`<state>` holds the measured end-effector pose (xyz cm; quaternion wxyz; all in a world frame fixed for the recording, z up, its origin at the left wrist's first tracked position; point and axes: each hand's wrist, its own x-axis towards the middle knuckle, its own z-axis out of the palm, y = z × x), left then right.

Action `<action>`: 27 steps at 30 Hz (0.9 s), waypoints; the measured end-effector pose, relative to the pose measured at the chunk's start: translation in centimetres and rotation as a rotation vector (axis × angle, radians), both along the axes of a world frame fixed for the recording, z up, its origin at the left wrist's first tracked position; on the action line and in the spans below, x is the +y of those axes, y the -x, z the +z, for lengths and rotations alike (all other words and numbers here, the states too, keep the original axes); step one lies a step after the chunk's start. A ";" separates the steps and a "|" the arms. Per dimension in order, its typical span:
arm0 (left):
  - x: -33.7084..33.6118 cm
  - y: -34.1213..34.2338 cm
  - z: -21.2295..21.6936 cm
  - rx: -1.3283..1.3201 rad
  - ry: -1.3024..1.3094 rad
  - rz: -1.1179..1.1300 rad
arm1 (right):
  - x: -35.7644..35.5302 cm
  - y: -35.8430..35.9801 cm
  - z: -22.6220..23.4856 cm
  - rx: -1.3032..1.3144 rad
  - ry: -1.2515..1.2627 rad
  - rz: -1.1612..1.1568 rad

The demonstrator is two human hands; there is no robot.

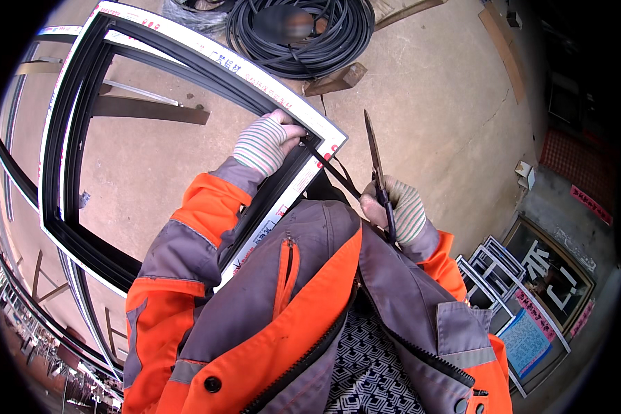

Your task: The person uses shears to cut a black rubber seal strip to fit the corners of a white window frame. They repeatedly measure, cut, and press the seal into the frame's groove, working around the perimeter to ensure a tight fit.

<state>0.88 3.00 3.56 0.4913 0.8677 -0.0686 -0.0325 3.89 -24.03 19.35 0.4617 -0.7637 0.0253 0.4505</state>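
Observation:
A window frame [283, 200] with white film on its faces and black inner channels stands at the left. My left hand [263, 143], in a striped glove with bare fingertips, is closed in a pinch at the frame's right corner. Its fingertips press a thin black rubber strip [332, 170] into or against the channel; they hide the exact contact. From there the strip runs slack toward my right hand [403, 210]. That hand, gloved alike, grips a pair of scissors [375, 152], blades pointing away from me and beside the frame. The strip reaches its thumb.
A big coil of black rubber strip [355, 41] lies on the floor beyond the frame, beside a wooden block [336, 79]. More frames [83, 290] stand at the left. Small white frames [493, 269] and a dark framed board [552, 276] lean at the right.

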 end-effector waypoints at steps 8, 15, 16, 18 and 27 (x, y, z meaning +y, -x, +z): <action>0.0 0.0 -0.4 0.051 -0.018 -0.004 | 1.2 -0.3 0.1 0.019 -0.087 0.003; -0.1 0.3 -0.7 -0.016 -0.059 0.022 | 2.0 -0.6 0.3 0.065 -0.127 -0.031; -0.2 0.4 -1.1 -0.020 -0.068 0.026 | 2.6 -0.7 0.7 0.066 -0.134 -0.019; -0.2 0.5 -1.6 -0.030 -0.083 0.032 | 3.3 -0.8 0.9 0.064 -0.148 0.005; -0.3 0.8 -2.2 -0.029 -0.151 0.045 | 6.4 -1.7 2.1 0.072 -0.196 0.042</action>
